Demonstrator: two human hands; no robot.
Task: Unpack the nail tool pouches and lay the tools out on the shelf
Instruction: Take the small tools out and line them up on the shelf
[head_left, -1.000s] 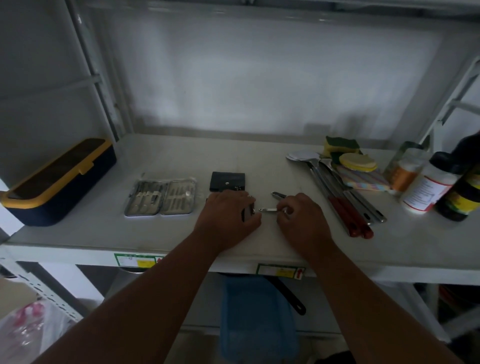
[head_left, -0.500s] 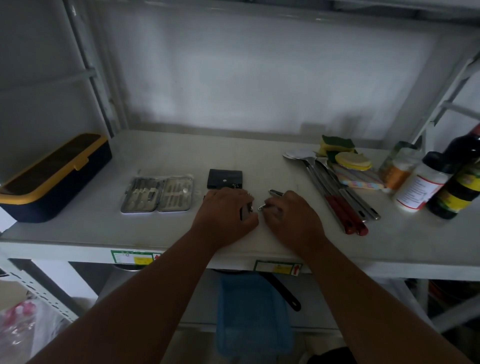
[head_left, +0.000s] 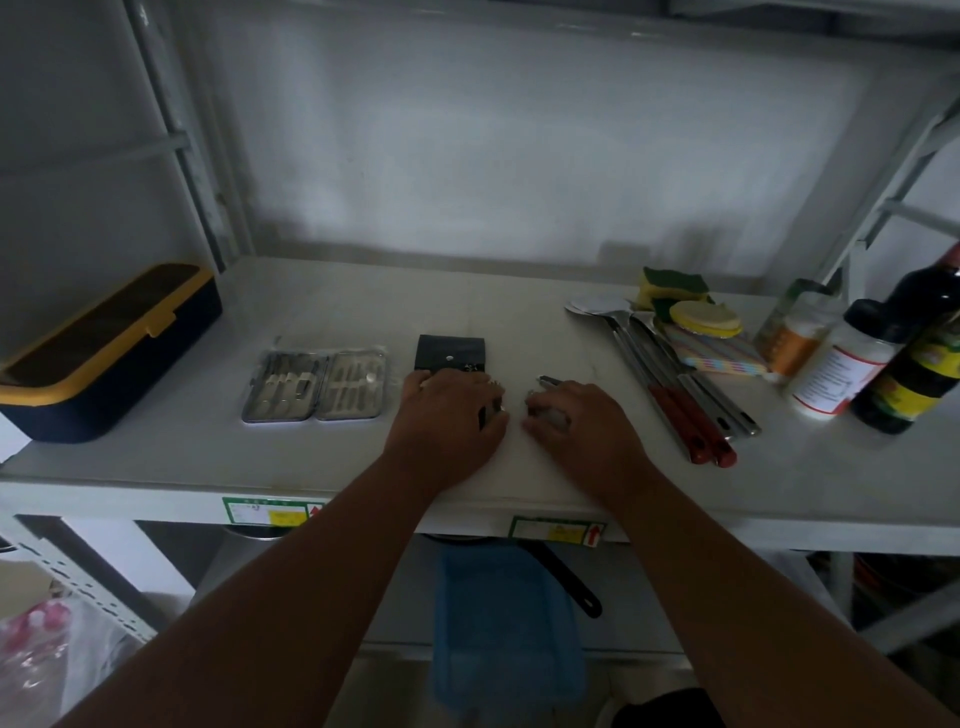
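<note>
A small black snap pouch lies mid-shelf, its lower half hidden under my left hand, which grips it with fingers curled. My right hand sits just to the right, fingers closed around a small metal nail tool whose glint shows between them. Another thin metal tool pokes out beyond my right knuckles, lying on the shelf. To the left, a silver manicure case lies open flat, with several tools strapped inside both halves. All rest on the white shelf.
A navy and yellow box sits at the left end. To the right lie red-handled metal spatulas, sponges, a striped cloth, jars and a dark bottle. A blue towel hangs below.
The metal tool that spanned the gap between my hands has come free of the pouch and is now tucked inside my right hand. The hands have drawn slightly apart.
</note>
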